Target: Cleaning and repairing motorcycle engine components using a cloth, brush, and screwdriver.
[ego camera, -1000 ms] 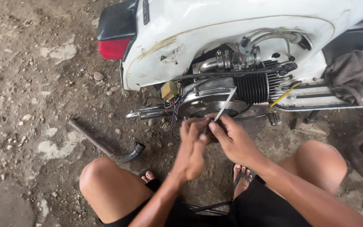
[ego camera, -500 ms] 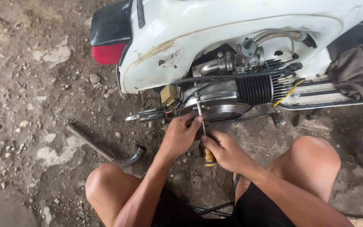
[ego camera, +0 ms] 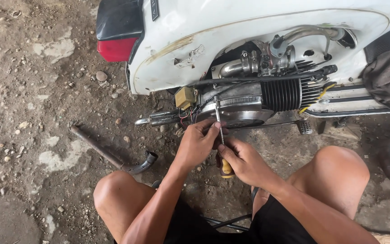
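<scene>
I'm looking straight down at my own two hands, both gathered on a screwdriver (ego camera: 220, 135) in front of the engine (ego camera: 249, 101) of a white scooter (ego camera: 231, 36). My right hand (ego camera: 244, 160) has its grip wrapped around the yellow and dark handle, low down, so it can turn and push; my left hand (ego camera: 198, 143) has its grip pinched on the thin metal shaft higher up, thumb and forefinger pressed to it, which looks to me like steadying so the tip stays where it is set. The shaft stands nearly upright, its tip up against the round shiny cover (ego camera: 238, 110) just beside a small yellow box (ego camera: 185, 96) with thin wires. I'm squatting, one knee (ego camera: 113, 190) on the left and the other knee (ego camera: 341, 165) on the right, which puts the hands level with the work. On the dirt floor (ego camera: 32, 90), well apart to the left, lies a bent metal pipe (ego camera: 109, 151), out of reach of both hands. A dark rag (ego camera: 389, 77) is draped on the footboard at the right. What I can't make out: the very tip of the screwdriver and whatever it meets, lost against the bright metal; most of the handle, buried in my right palm; the black cable (ego camera: 224, 221) between my legs, whose ends are hidden; and the scooter itself, cut off at the top and right.
</scene>
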